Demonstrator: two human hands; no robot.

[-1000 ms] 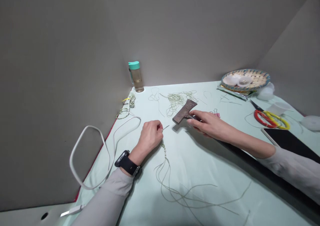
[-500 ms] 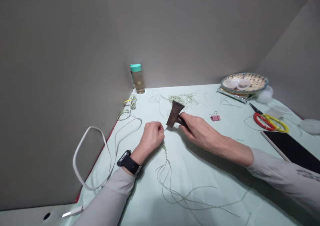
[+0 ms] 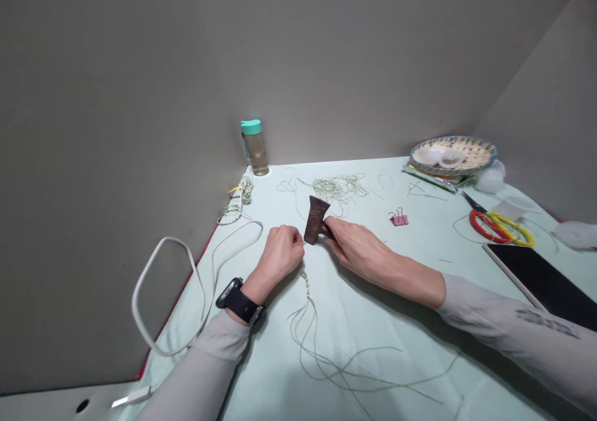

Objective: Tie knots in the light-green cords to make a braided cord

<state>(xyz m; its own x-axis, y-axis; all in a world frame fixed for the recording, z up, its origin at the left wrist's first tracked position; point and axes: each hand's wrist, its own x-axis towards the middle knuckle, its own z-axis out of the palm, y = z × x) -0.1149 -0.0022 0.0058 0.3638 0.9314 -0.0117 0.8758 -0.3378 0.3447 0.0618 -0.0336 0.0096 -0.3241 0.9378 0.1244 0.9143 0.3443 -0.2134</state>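
My right hand (image 3: 355, 242) grips the short dark handle of a rusty hammer (image 3: 316, 219), whose flared head stands upright just beside the fingertips of my left hand (image 3: 282, 250). The left fingers are pinched together on a thin cord, most of it hidden by the hand. Below that hand a knotted, beaded cord (image 3: 306, 284) lies on the table, its several loose pale green strands (image 3: 336, 368) fanning toward the front. A black watch is on my left wrist.
Tangled cord (image 3: 338, 186) lies at the back. A bottle (image 3: 255, 148) stands back left, near a white cable (image 3: 153, 259). To the right are a pink binder clip (image 3: 399, 220), scissors (image 3: 501, 227), a phone (image 3: 545, 281) and a woven basket (image 3: 482, 153).
My right hand has brought the hammer left and slightly down, close against the left fingertips. My left hand keeps its pinch in nearly the same place.
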